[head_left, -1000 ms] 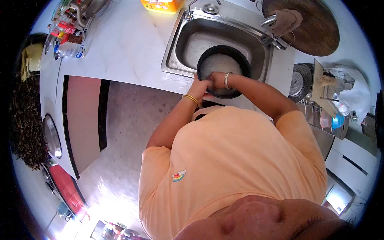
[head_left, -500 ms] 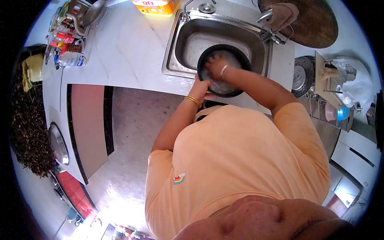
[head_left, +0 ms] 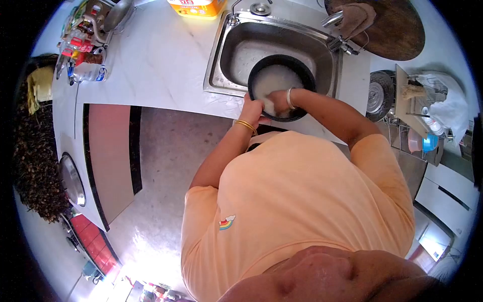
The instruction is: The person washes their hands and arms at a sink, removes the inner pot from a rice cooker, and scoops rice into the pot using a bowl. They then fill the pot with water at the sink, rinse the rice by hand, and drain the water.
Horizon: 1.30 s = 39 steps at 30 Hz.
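A round black pot [head_left: 304, 74] stands at the front edge of the steel sink [head_left: 241, 53], partly over the basin. Whitish, cloudy water [head_left: 275, 79] fills its lower part; what lies under the surface is hard to make out. My left hand [head_left: 253, 107], with a gold bangle at the wrist, is closed on the near left side of the pot's rim. Inside the pot, my right hand [head_left: 278, 101] dips into the water near the front wall. A silver bangle circles that wrist, and the fingers are mostly hidden by the water.
Behind the basin on the right is a faucet [head_left: 343, 44] with a brown cloth [head_left: 358, 20] nearby. A yellow-orange container [head_left: 197, 8] stands at the counter's back. Bottles and jars [head_left: 88, 60] crowd the left end. A dish rack [head_left: 400, 128] is to the right.
My right hand has moved from the far left part of the pot toward its near side, lower in the water. My left hand keeps its hold on the rim.
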### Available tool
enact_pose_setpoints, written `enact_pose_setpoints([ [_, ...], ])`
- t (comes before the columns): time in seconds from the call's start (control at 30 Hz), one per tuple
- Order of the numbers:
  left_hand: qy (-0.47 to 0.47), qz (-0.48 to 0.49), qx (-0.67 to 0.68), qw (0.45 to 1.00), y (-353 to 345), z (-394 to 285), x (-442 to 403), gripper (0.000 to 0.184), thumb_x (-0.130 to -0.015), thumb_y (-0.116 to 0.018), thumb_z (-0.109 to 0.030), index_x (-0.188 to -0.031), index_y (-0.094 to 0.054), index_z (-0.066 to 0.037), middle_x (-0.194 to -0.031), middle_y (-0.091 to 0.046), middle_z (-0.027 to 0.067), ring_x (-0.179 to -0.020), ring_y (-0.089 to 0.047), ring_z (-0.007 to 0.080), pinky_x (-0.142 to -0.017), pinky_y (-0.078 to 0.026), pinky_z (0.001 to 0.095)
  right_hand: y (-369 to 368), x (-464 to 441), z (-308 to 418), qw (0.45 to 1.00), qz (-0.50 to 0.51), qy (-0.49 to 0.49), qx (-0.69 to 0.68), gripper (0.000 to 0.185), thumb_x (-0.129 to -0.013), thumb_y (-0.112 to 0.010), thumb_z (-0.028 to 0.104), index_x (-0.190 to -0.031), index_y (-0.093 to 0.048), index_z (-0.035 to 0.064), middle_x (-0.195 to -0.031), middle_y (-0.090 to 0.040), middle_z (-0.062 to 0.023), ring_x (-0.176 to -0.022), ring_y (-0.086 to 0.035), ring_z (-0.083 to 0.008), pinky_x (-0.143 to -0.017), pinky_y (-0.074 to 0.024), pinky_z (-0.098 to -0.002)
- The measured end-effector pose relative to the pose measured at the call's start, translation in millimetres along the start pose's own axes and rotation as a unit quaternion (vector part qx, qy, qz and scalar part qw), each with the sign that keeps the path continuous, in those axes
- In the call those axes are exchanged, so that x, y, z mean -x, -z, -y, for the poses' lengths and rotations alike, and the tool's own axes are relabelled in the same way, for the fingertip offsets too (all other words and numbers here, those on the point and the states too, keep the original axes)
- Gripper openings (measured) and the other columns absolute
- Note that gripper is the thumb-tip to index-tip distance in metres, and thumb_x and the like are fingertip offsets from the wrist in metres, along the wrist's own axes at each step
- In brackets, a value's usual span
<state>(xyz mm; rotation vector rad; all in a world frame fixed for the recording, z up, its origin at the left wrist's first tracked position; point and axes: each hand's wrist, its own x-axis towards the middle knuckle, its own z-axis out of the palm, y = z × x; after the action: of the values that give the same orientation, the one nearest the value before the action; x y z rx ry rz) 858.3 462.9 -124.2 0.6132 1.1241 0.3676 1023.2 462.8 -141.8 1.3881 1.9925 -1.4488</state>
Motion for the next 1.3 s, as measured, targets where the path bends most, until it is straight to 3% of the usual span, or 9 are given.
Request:
enact_pose_setpoints([
  [0.13, -0.003, 0.019, 0.0, 1.0, 4, 2, -3, 0.065, -0.069, -0.049, 0.0, -0.13, -0.029, -0.009, -0.119, -0.047, 0.0176, -0.098, -0.056, 0.0372, -0.065, -0.056, 0.0575, -7, -9, -7, 0.995, -0.094, -0.035, -0.008, 0.03, -0.077, -0.063, 0.024, -0.097, -0.066, 0.0012, -0.098, -0.067, -0.0209, -0.095, -0.064, -0.0327, -0.084, -0.0487, -0.0394],
  [0.2, -0.003, 0.013, -0.008, 1.0, 5, 6, -7, 0.066, -0.069, -0.049, 0.0, -0.13, -0.029, -0.009, -0.12, -0.047, 0.0179, -0.099, -0.056, 0.0377, -0.065, -0.056, 0.0575, 24, 21, 20, 0.971, -0.122, -0.203, -0.04, 0.027, -0.083, -0.055, 0.02, -0.101, -0.064, 0.0019, -0.105, -0.064, -0.0224, -0.097, -0.061, -0.0371, -0.086, -0.0481, -0.041],
  [0.4, -0.017, 0.007, -0.023, 1.0, 7, 11, -11, 0.067, -0.069, -0.049, 0.0, -0.133, -0.027, -0.008, -0.122, -0.046, 0.0186, -0.1, -0.056, 0.0392, -0.065, -0.056, 0.0569, 25, -2, -44, 0.923, -0.371, -0.073, -0.067, 0.044, -0.078, -0.057, 0.014, -0.12, -0.057, 0.0023, -0.117, -0.06, -0.0249, -0.105, -0.06, -0.037, -0.09, -0.0467, -0.0444],
  [0.63, 0.007, 0.018, -0.013, 1.0, 6, 4, -7, 0.068, -0.069, -0.05, -0.001, -0.132, -0.025, -0.009, -0.117, -0.048, 0.0175, -0.097, -0.056, 0.0346, -0.058, -0.058, 0.0504, 14, -1, -13, 0.973, -0.16, -0.101, -0.131, 0.06, -0.071, -0.067, 0.026, -0.126, -0.055, 0.006, -0.12, -0.059, -0.0232, -0.109, -0.058, -0.0355, -0.093, -0.0444, -0.0429],
  [0.73, 0.001, 0.01, -0.022, 1.0, 5, 4, -6, 0.066, -0.068, -0.048, 0.0, -0.13, -0.028, -0.009, -0.12, -0.045, 0.0172, -0.097, -0.057, 0.0372, -0.063, -0.057, 0.0558, -4, -19, -20, 0.988, -0.136, 0.034, -0.059, 0.068, -0.069, -0.068, 0.027, -0.132, -0.047, 0.0088, -0.106, -0.064, -0.0236, -0.089, -0.065, -0.0308, -0.081, -0.0487, -0.0382],
  [0.9, -0.017, 0.01, -0.025, 0.999, 6, 6, -5, 0.067, -0.068, -0.05, -0.002, -0.131, -0.027, -0.009, -0.117, -0.048, 0.0172, -0.096, -0.057, 0.0345, -0.059, -0.057, 0.052, -4, -14, 2, 0.994, -0.061, -0.016, -0.094, 0.043, -0.077, -0.063, 0.032, -0.111, -0.062, 0.004, -0.112, -0.061, -0.0216, -0.097, -0.061, -0.0332, -0.084, -0.0477, -0.0383],
  [1.03, -0.015, 0.018, -0.034, 0.999, 4, 3, -2, 0.065, -0.068, -0.05, -0.001, -0.13, -0.03, -0.009, -0.113, -0.05, 0.0168, -0.097, -0.058, 0.0347, -0.063, -0.058, 0.0521, -16, -3, 11, 0.958, -0.25, 0.083, 0.116, 0.038, -0.082, -0.058, 0.029, -0.113, -0.062, 0.0063, -0.128, -0.053, -0.0207, -0.111, -0.056, -0.0306, -0.091, -0.0453, -0.0392],
  [1.23, -0.01, 0.015, -0.019, 1.0, 3, 4, -6, 0.062, -0.07, -0.051, -0.002, -0.129, -0.032, -0.01, -0.112, -0.052, 0.0164, -0.093, -0.059, 0.0347, -0.063, -0.057, 0.0511, -9, -1, 21, 0.914, -0.281, -0.143, 0.255, 0.042, -0.082, -0.058, 0.026, -0.122, -0.058, 0.014, -0.128, -0.053, -0.0157, -0.113, -0.056, -0.0305, -0.094, -0.0446, -0.0439],
  [1.3, -0.007, 0.018, -0.021, 1.0, 5, 6, -9, 0.064, -0.07, -0.051, -0.002, -0.13, -0.03, -0.011, -0.113, -0.05, 0.0157, -0.094, -0.058, 0.0337, -0.062, -0.057, 0.0516, 27, 8, 48, 0.955, -0.002, -0.136, 0.265, 0.043, -0.084, -0.056, 0.024, -0.125, -0.056, 0.0129, -0.126, -0.056, -0.0141, -0.114, -0.055, -0.0311, -0.092, -0.0458, -0.0449],
])
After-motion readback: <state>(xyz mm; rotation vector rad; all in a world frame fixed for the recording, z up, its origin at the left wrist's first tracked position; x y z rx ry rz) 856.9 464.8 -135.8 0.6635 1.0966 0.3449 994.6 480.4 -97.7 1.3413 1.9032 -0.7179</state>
